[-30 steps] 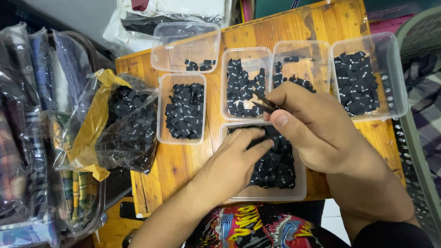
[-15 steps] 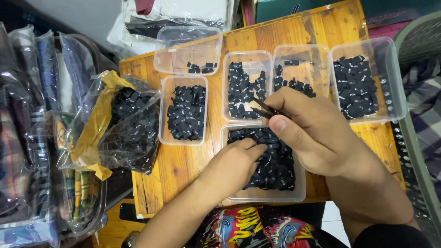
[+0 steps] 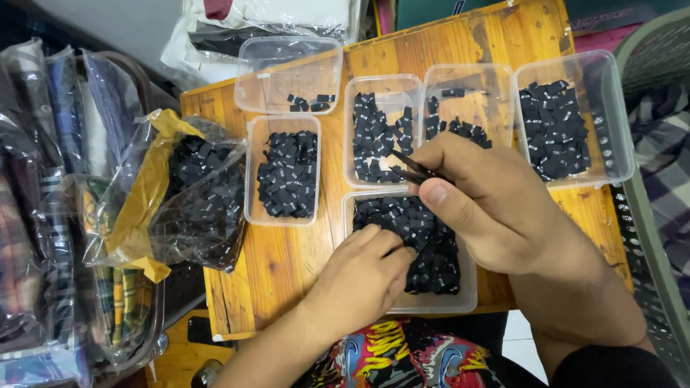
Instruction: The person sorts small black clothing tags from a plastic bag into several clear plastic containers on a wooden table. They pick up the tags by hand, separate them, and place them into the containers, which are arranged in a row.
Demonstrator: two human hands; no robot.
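Black tweezers [image 3: 413, 171], pinched in the right hand [image 3: 496, 208], have barely shifted; left hand [image 3: 363, 276] keeps pressing into the near tub [image 3: 467, 294], its grip unclear.

Table [image 3: 287, 262]: bare orange-brown wood planks.
Clear bag [image 3: 194, 194]: at the table's left edge, holding small black tags, yellow strip along one side.
Bagged fabrics [image 3: 43, 215]: checked and striped cloth stacked far left.
Grey chair [image 3: 658, 57]: upper right.

My wooden table [image 3: 287, 262] carries six clear plastic trays [image 3: 284, 219] of small black labels and a crumpled plastic bag [image 3: 194, 201].
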